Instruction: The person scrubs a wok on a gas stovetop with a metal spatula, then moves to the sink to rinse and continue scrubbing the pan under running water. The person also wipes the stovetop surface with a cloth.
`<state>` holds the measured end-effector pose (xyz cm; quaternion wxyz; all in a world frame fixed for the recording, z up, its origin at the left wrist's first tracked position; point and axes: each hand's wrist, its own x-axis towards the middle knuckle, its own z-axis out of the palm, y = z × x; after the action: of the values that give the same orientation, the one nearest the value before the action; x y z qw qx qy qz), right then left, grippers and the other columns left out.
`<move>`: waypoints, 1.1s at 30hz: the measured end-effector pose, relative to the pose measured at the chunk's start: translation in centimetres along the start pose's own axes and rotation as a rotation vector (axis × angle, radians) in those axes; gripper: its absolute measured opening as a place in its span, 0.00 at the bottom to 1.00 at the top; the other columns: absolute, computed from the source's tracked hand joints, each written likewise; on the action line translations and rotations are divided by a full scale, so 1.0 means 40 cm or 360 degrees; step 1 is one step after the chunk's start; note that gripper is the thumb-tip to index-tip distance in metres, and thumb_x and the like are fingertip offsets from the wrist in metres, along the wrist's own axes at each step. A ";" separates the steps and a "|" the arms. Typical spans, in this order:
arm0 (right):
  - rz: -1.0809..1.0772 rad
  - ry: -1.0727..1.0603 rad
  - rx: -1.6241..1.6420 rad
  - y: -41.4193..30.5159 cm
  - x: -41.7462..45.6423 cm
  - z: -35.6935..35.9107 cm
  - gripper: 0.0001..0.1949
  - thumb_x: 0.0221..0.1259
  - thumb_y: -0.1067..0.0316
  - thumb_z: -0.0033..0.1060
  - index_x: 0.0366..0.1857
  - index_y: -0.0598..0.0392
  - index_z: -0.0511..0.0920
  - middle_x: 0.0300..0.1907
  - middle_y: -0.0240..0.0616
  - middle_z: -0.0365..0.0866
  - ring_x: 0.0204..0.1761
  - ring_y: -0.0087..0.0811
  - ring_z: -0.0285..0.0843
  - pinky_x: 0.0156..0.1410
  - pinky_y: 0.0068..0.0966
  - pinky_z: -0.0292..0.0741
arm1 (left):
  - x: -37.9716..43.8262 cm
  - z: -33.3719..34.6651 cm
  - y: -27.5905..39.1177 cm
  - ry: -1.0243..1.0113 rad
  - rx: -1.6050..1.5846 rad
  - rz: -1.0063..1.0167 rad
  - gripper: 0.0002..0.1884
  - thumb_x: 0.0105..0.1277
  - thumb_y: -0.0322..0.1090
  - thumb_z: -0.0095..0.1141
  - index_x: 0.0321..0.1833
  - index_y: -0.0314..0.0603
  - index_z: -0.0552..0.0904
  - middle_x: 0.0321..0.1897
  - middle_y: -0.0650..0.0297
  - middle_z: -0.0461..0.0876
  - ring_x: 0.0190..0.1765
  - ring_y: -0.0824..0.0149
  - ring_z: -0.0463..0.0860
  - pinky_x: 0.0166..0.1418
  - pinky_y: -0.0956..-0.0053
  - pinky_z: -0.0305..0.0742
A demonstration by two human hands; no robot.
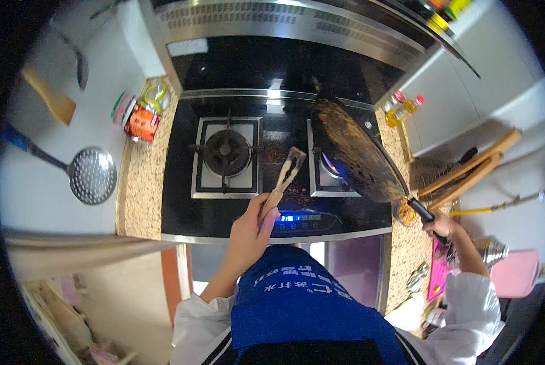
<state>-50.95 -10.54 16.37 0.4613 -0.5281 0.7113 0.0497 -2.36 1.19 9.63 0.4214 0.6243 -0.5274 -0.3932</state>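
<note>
My left hand point(249, 228) grips a wooden slotted spatula point(282, 182) by its handle, its darkened head raised over the middle of the black glass gas hob point(277, 107). My right hand point(440, 226) is closed around the black handle point(420, 211) of a wok point(356, 148). The wok is tipped steeply on its side above the right burner point(329, 166). Its scorched underside faces left, so the inside is hidden from me. Blue flame shows at the burner beside the wok. Brown crumbs point(295, 194) are scattered on the glass between the burners.
The left burner point(225, 148) bears no pan. A perforated skimmer point(92, 175) and a wooden turner point(51, 96) hang on the left wall, near jars point(142, 122). Right of the hob are an oil bottle point(402, 112), a bowl of food point(405, 214) and a pink cutting board point(515, 273).
</note>
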 end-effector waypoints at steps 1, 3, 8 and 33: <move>0.0026 0.0086 -0.0046 -0.007 -0.006 0.002 0.09 0.44 0.73 0.64 0.25 0.56 0.72 0.16 0.32 0.72 0.16 0.24 0.69 0.22 0.24 0.67 | 0.009 -0.007 -0.017 0.0046 -0.0085 0.0054 0.16 0.70 0.38 0.50 0.55 0.37 0.70 0.34 0.54 0.84 0.36 0.56 0.85 0.40 0.68 0.77; -0.0030 -0.0025 -0.0136 -0.001 0.021 -0.005 0.08 0.45 0.74 0.64 0.26 0.57 0.72 0.16 0.32 0.73 0.16 0.25 0.69 0.23 0.24 0.68 | 0.016 -0.029 -0.024 0.0059 -0.0049 0.0042 0.13 0.70 0.38 0.50 0.51 0.36 0.71 0.34 0.54 0.84 0.35 0.57 0.85 0.39 0.69 0.77; 0.0015 -0.0016 -0.0054 0.007 0.029 0.008 0.08 0.47 0.77 0.62 0.27 0.58 0.72 0.16 0.33 0.71 0.16 0.26 0.69 0.22 0.24 0.66 | 0.085 -0.035 -0.072 -0.0274 -0.1157 -0.0323 0.16 0.71 0.45 0.51 0.46 0.37 0.73 0.24 0.68 0.77 0.20 0.82 0.67 0.21 0.86 0.61; 0.0079 0.0011 -0.0013 -0.008 0.032 0.036 0.08 0.48 0.74 0.63 0.26 0.55 0.71 0.18 0.30 0.71 0.17 0.24 0.68 0.21 0.24 0.64 | -0.028 0.239 -0.091 0.0080 -0.0803 0.0132 0.20 0.70 0.40 0.51 0.60 0.41 0.64 0.34 0.46 0.82 0.32 0.49 0.84 0.33 0.64 0.77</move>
<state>-49.84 -10.76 14.78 0.4554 -0.5124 0.7254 0.0620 -10.25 1.57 3.04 0.5926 0.4868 -0.4271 -0.4790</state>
